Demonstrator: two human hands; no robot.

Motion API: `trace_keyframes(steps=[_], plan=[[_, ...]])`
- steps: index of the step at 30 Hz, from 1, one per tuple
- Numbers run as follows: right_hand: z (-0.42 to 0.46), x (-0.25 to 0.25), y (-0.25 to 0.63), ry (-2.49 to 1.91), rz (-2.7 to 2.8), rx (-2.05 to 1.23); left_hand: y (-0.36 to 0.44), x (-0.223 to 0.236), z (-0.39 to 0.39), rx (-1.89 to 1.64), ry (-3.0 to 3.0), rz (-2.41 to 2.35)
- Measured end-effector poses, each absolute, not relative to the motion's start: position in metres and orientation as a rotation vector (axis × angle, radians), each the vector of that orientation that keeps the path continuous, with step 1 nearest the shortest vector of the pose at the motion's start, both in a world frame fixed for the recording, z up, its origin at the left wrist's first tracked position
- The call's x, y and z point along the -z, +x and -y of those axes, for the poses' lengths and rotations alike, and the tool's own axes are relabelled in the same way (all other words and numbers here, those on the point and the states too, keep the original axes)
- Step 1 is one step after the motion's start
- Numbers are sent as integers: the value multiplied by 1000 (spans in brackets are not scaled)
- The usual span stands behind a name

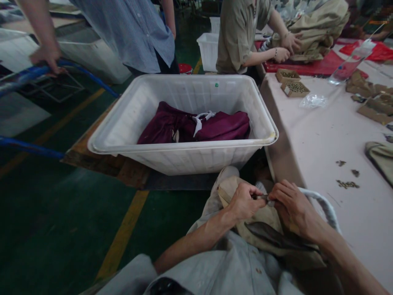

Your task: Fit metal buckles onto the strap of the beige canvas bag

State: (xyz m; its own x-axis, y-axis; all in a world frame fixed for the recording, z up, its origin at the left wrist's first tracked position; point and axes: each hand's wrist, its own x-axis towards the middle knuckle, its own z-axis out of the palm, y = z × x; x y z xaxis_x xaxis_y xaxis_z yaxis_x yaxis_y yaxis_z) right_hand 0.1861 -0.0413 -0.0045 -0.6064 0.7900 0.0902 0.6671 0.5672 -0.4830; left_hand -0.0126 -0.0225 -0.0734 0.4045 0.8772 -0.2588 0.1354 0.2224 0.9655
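Note:
Across my lap lies a khaki cloth item [270, 219] with a dark trim or lining [276, 235]; what kind of item it is I cannot tell. My left hand [245, 201] pinches a small dark strip [260, 197] above the cloth. From the other side my right hand [290, 207] closes its fingers on the same strip, so the two hands almost meet. Fingers cover much of the strip, and any small part between them is hidden. Small heaps of metal pieces [347, 184] lie on the table to the right of my right hand.
A white plastic tub [184, 153] holding maroon cloth [227, 125] stands ahead on a wooden trolley [98, 151]. The table [310, 135] bears boxes of small fittings [294, 88] and a bottle [351, 61]. Two people stand beyond; one handles khaki cloth, another grips a blue rail [27, 76].

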Motion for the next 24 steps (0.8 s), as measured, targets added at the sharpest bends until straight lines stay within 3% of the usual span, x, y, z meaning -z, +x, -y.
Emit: trace_keyframes(steps=[15, 24], plan=[[25, 13, 194, -1418, 2232, -1106, -18, 53, 32, -698, 1562, -1150], [9, 14, 201, -1234, 2456, -1069, -16, 47, 36, -710, 1605, -1218]])
